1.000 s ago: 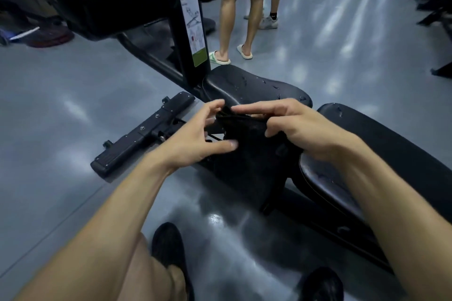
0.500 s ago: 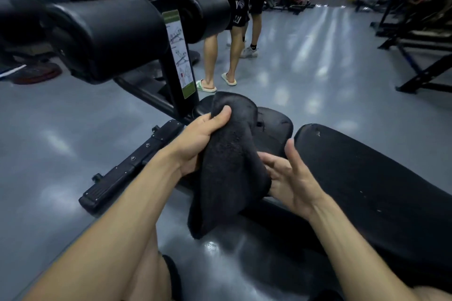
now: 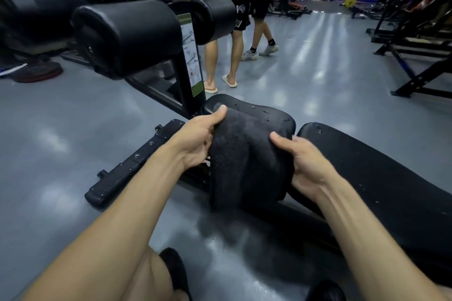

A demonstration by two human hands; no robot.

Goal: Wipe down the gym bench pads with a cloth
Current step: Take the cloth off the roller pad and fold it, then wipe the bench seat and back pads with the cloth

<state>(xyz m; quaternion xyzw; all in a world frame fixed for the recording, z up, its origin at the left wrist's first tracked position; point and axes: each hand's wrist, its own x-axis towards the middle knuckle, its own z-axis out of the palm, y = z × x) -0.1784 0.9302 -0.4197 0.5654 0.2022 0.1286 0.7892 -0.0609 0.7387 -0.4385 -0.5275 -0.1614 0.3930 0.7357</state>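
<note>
Grey gym floor (image 3: 61, 129) fills the scene, glossy with streaks of light, and racks of dark equipment (image 3: 415, 32) line the far right. Across the right side runs the long back pad (image 3: 391, 178), black, speckled with pale flecks, and just left of it, with a narrow gap between them, sits the smaller seat pad (image 3: 269, 115), its surface chipped in places. On the far left a fat black roller pad (image 3: 127, 34) juts out from an upright post carrying an instruction label (image 3: 192, 56), with a second roller (image 3: 215, 19) on the post's other side. Beyond the post two people (image 3: 232, 32) stand on the floor, one in pale slides, one in white trainers. A black foot bar (image 3: 132, 166) lies on the floor near left. Now the cloth (image 3: 247, 161): dark, thick, draped over the near edge of the seat pad and hanging down towards the floor. The left hand (image 3: 195, 142) grips its left edge, thumb on top, fingers curled under the fabric. The right hand (image 3: 305, 166) clamps the right edge, thumb pressed on the cloth, fingers wrapped behind it. Near the bottom, two dark shoes (image 3: 176, 273) rest on the floor.
</note>
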